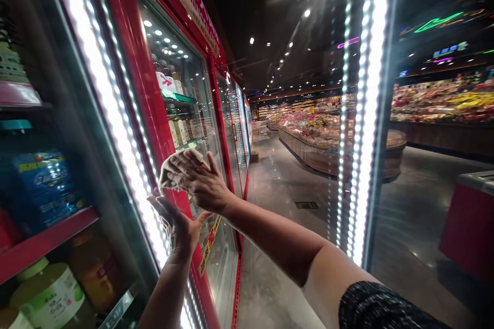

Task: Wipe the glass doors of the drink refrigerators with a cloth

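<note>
My right hand (198,177) lies spread over a pale cloth (168,175), pressing it at the red frame of a glass-door drinks fridge (152,103). The cloth pokes out past the fingertips, and the rest of it is under the palm. Just below and to the left, my left hand (181,229) is held up with its fingers apart and nothing visible in it. Its fingertips overlap the bright LED strip (104,87) along the fridge edge; whether they touch it I cannot tell. A yellow label with red characters (210,244) shows beneath my hands.
Shelves at left hold a blue package (44,185) and a bottle with a green-and-white label (54,293). Bottles (170,79) stand behind the fridge glass. More bright LED strips (366,113) rise at right. Beyond are a grey floor (270,216), a produce island (309,144) and a red counter (469,221).
</note>
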The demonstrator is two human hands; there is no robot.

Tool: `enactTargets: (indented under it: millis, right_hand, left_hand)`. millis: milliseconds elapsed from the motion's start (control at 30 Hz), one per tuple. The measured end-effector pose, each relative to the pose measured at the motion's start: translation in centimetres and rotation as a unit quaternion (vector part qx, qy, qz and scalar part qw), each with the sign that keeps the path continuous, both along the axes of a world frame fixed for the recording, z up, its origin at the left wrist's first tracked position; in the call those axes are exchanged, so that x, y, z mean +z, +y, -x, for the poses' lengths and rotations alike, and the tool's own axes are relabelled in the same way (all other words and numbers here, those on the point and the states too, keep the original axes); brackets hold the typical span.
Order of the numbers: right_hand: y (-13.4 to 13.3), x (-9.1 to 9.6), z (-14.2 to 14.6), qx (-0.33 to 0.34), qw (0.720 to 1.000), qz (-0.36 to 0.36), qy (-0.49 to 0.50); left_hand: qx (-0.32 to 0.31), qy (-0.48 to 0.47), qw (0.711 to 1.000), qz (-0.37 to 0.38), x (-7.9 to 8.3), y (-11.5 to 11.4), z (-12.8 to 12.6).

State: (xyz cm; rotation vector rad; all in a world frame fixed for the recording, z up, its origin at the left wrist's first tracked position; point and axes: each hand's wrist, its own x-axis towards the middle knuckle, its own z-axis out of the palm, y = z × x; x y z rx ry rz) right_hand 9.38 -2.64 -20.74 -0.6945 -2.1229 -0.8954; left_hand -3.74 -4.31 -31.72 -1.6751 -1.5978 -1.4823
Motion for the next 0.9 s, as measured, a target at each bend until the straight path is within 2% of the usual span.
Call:
enactTargets:
  millis: [100, 200, 300, 400, 467, 533, 633, 767, 900]
  right_hand:
    - [-0.1, -0.7, -0.4, -0.022, 0.998, 0.027, 0.062]
    - [-0.1, -2.3, -0.9, -0.007, 0.999, 0.027, 0.041]
    - [-0.3, -3.7, -2.7, -0.016, 0.999, 0.028, 0.044]
    - [-0.7, -3.8, -4.7, -0.061, 0.991, 0.049, 0.109]
    - [-0.9, -3.4, -5.1, -0.081, 0.984, 0.059, 0.149]
    - [-1.1, -3.4, -5.0, -0.076, 0.984, 0.055, 0.153]
    - [-1.1, -4.3, -5.3, -0.057, 0.990, 0.043, 0.118]
    - [-1.0, -5.3, -8.2, -0.076, 0.987, 0.035, 0.141]
    - [-1.0, -4.5, -10.4, -0.122, 0.965, 0.044, 0.228]
  left_hand:
    - [-0.011, 0.005, 1.000, -0.005, 0.0, -0.4, -0.3]
    - [-0.008, 0.008, 1.000, -0.008, -0.2, -0.7, -0.5]
    - [0.003, 0.024, 1.000, -0.013, -0.5, -0.7, -0.5]
    - [0.017, 0.052, 0.998, -0.012, -0.4, -0.8, -0.5]
    - [0.029, 0.055, 0.998, 0.015, -0.3, -0.9, -0.5]
    - [0.030, 0.044, 0.998, 0.041, -0.2, -1.1, -0.6]
    - [0.020, 0.042, 0.998, 0.053, -0.2, -1.3, -0.5]
    - [0.021, 0.051, 0.996, 0.069, 0.0, -1.6, -0.3]
    - [0.032, 0.059, 0.995, 0.076, 0.7, -2.0, -0.9]
